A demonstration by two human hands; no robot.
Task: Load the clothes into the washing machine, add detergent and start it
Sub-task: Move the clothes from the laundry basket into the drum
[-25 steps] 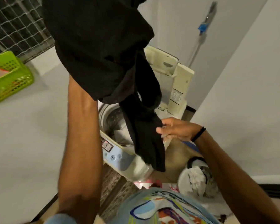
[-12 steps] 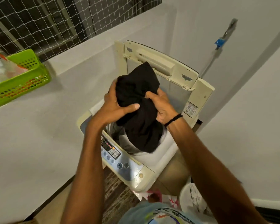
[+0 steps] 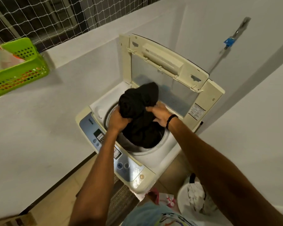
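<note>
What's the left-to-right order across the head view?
Green basket → washing machine control panel → left hand → black garment → right hand → white bucket → blue clip.

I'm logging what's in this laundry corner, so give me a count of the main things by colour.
Black: 1, the black garment held by the left hand and right hand over the drum
Cream: 1, the washing machine, lid up
Green: 1, the green basket on the ledge
White: 1, the white bucket on the floor
Total: 4
</note>
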